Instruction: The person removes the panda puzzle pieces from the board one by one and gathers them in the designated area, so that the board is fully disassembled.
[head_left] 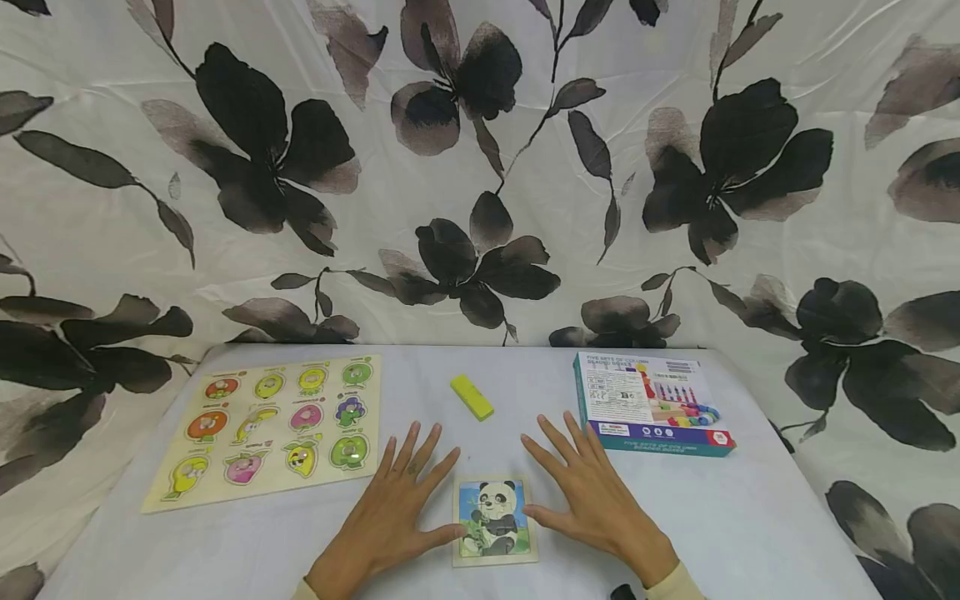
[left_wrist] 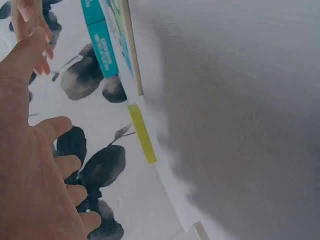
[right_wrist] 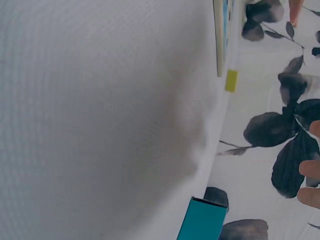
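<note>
A small panda puzzle board (head_left: 495, 517) lies on the white table between the two hands. My left hand (head_left: 397, 508) hovers at its left with fingers spread, the thumb overlapping the board's left edge in the head view. On the other side, my right hand (head_left: 592, 500) is spread the same way, its thumb tip by the board's right edge. Neither hand holds anything. Beyond them lies a yellow block (head_left: 472, 397), which also shows in the left wrist view as a yellow bar (left_wrist: 142, 133).
To the left lies a wooden fruit puzzle board (head_left: 285, 487) with several fruit pieces in rows. A boxed set with a teal side (head_left: 652, 404) sits at the back right. Behind the table hangs a floral cloth (head_left: 600, 208). A small dark object (head_left: 622, 592) shows at the bottom edge.
</note>
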